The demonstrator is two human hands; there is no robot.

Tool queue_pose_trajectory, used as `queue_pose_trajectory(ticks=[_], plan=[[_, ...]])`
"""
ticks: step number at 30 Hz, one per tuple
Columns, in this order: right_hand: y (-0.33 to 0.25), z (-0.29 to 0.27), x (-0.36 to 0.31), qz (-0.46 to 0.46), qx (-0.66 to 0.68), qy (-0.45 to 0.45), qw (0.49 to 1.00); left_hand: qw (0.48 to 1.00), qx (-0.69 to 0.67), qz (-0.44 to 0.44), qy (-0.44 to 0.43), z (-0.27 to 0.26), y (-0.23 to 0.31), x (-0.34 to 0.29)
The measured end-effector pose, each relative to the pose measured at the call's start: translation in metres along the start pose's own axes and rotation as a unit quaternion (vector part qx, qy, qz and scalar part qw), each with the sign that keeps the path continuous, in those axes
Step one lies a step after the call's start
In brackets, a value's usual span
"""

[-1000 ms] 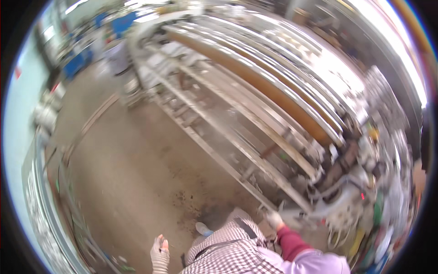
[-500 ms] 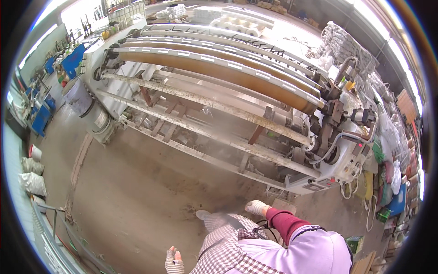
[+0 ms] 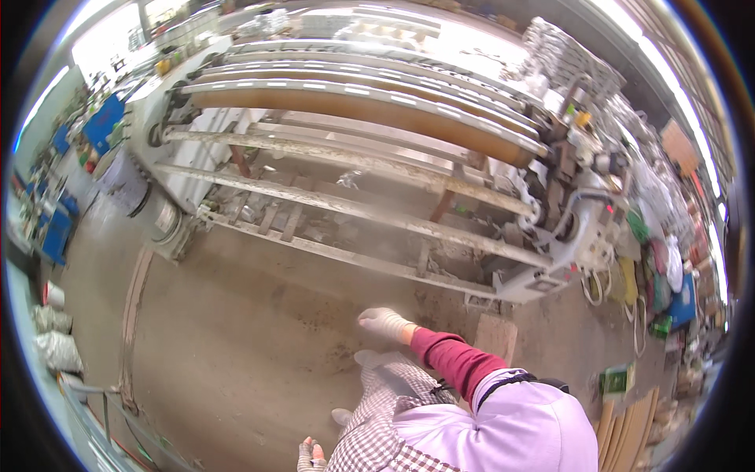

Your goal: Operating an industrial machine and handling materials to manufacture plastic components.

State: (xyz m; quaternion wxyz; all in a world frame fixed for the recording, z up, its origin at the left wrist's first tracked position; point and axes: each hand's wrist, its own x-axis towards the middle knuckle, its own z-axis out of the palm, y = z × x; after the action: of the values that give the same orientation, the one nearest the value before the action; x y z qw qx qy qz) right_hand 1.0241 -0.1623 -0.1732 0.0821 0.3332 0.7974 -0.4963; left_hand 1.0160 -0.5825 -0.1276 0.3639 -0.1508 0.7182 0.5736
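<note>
My right hand (image 3: 385,322), in a pale striped glove below a maroon sleeve, reaches out over the brown floor. Motion smears its fingers, and no object shows in it. Low in the picture, my left hand (image 3: 311,455) is partly cut off by the edge. Its glove leaves the fingertips bare; the fingers look apart, holding nothing. Neither hand touches the long roller machine (image 3: 346,211) in front of me. A wide brown roller (image 3: 354,115) runs across its top, with pale rails below.
Grey and white buckets (image 3: 157,212) stand at the machine's left end. A control box (image 3: 578,259) with hoses is at its right end. Wrapped bundles (image 3: 578,59) pile up behind it. Boards (image 3: 629,429) and a green box (image 3: 617,380) lie at right. A metal railing (image 3: 106,409) borders the lower left.
My right hand has swung forward and left, away from my body. My left hand has dropped lower, nearer the picture's bottom edge. The view has shifted a little, and both my feet now show.
</note>
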Motion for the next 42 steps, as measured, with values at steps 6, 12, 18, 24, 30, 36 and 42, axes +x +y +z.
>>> queue_pose_trajectory(ticks=[6, 12, 18, 24, 30, 36, 42], plan=[[0.005, 0.099, -0.082, -0.002, 0.012, -0.066, 0.998, 0.972, 0.209, 0.097, -0.047, -0.079, 0.022, -0.020], [0.017, 0.143, -0.130, 0.063, -0.054, -0.079, 0.993, 0.936, 0.321, 0.139, -0.033, -0.125, 0.046, -0.017], [0.028, 0.143, -0.124, 0.058, -0.011, -0.059, 0.996, 0.933, 0.314, 0.160, -0.079, -0.111, 0.049, -0.001], [-0.033, 0.130, -0.091, 0.093, -0.011, -0.148, 0.985, 0.943, 0.286, 0.157, -0.062, -0.113, 0.050, 0.015], [-0.063, 0.166, -0.033, 0.031, -0.062, -0.183, 0.981, 0.925, 0.317, 0.208, 0.005, -0.110, 0.083, 0.001], [-0.128, 0.225, 0.013, -0.053, -0.091, -0.257, 0.961, 0.956, 0.206, 0.195, 0.075, -0.158, 0.046, -0.017], [-0.217, 0.327, 0.031, -0.071, -0.158, -0.333, 0.927, 0.955, 0.145, 0.175, 0.190, -0.244, -0.024, -0.022]])
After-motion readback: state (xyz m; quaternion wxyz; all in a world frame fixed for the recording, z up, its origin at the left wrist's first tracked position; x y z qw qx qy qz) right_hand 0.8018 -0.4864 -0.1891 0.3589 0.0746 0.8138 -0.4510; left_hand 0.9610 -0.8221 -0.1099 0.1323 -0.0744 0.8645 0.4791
